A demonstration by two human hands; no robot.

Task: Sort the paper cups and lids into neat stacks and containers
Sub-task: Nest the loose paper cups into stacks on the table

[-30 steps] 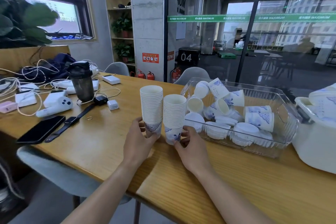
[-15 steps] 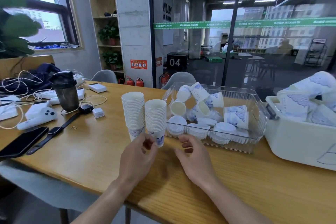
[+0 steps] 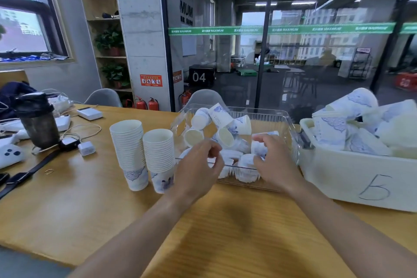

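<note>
Over the clear bin (image 3: 286, 119), both hands have left the two cup stacks (image 3: 144, 153) beside it; left hand (image 3: 198, 165) is loosely curled and empty, right hand (image 3: 270, 160) reaches among loose cups (image 3: 225, 124), grip unclear.

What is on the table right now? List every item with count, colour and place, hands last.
Cup stacks: two, white with blue print, upright, left of the clear bin.
Clear bin: one, transparent, centre; holds loose white cups, count unclear.
White tub: one, marked 5, right; heaped with cups.
Shaker bottle: one, dark, far left.
Smartwatch: one, black, left edge.
Small white boxes and cables: several, far left.
Table: one, wooden.
Left hand: at the bin's near edge, fingers curled, seemingly holding nothing.
Right hand: reaching into the bin, touching cups; grip unclear.
</note>
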